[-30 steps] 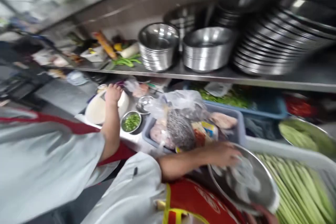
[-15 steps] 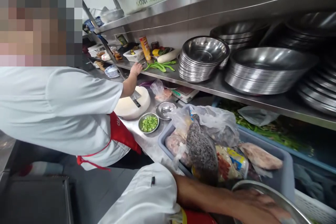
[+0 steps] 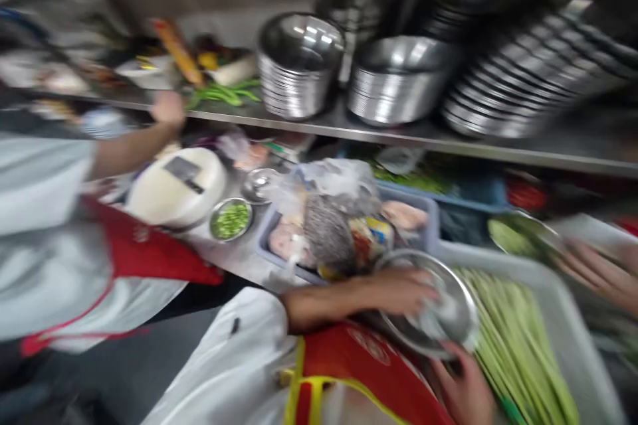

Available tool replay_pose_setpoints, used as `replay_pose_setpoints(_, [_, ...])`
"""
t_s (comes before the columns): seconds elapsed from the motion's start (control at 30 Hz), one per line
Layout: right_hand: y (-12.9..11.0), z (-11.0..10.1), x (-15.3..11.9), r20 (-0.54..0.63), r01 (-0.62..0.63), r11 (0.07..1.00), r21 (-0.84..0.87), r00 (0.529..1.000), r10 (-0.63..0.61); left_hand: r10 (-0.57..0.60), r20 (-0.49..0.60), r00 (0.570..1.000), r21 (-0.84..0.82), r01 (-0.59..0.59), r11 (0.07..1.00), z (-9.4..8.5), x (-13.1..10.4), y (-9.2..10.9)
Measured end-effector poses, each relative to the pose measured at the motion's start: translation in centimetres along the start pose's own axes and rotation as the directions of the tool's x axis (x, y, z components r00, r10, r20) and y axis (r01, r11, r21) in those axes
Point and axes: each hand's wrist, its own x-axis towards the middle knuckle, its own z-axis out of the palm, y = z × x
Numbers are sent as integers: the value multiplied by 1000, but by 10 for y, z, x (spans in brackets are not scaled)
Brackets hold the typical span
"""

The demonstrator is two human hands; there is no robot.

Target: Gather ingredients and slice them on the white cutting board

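Note:
My left hand (image 3: 403, 289) reaches into a steel bowl (image 3: 468, 309), over something whitish and blurred at its bottom. Motion smears its fingers, so what they hold is unclear. At the bowl's near rim, my right hand (image 3: 463, 382) grips the edge with its thumb up by the rim. The bowl is tilted towards me, between a grey-blue bin (image 3: 432, 226) and a pale tray (image 3: 563, 292) of long green stalks (image 3: 523, 345). In the bin lie a dark scaly fish (image 3: 326, 229), bagged food and a pale piece of meat (image 3: 405, 214).
On the left a co-worker's hand (image 3: 168, 108) rests at the shelf edge, above a round chopping board (image 3: 149, 196) with a cleaver (image 3: 183, 172). A small bowl holds chopped greens (image 3: 232, 220). Stacked steel bowls (image 3: 299, 73) line the shelf. Another person's hand (image 3: 598, 272) shows at right.
The view has swung right and blurred, bringing the tray of stalks and another person's hand into sight. My right hand now shows at the bowl's rim; my left hand is still in the bowl.

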Motion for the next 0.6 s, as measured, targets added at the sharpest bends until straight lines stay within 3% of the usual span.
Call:
replay_pose_setpoints(0.07, [-15, -7, -20, 3, -82, 996, 18, 997, 82, -54, -183, 982, -221, 12, 975, -3, -9, -6])
replay_pose_setpoints(0.1, [-20, -5, -21, -1, -91, 996, 22, 996, 91, -150, -278, 949, -356, 44, 934, -3, -11, -13])
replay_pose_setpoints(0.17, [-23, 3, -15, -55, -76, 997, 20, 996, 77, -406, -371, 835, -590, 126, 797, 4, -11, -31])
replay_pose_setpoints(0.23, [-22, 9, -10, -104, -39, 999, 20, 994, 40, -622, -307, 720, -787, 175, 591, 16, -11, -44])
replay_pose_setpoints(0.27, [-21, 12, -10, -117, -22, 1000, 19, 993, 24, -671, -250, 698, -842, 186, 506, 23, -11, -47])
replay_pose_setpoints(0.37, [-23, 14, -19, -113, -14, 999, 35, 993, 18, -709, 9, 705, -959, 206, 193, 41, -14, -43])
replay_pose_setpoints(0.43, [-23, 13, -25, -107, -37, 997, 67, 993, 44, -711, 163, 684, -977, 210, -22, 46, -14, -35])
replay_pose_setpoints(0.5, [-21, 12, -30, -116, -56, 994, 99, 991, 67, -721, 180, 669, -979, 197, -62, 47, -15, -27])
replay_pose_setpoints(0.6, [-19, 11, -33, -127, -65, 990, 127, 989, 81, -721, 111, 684, -984, 179, 19, 47, -13, -21])
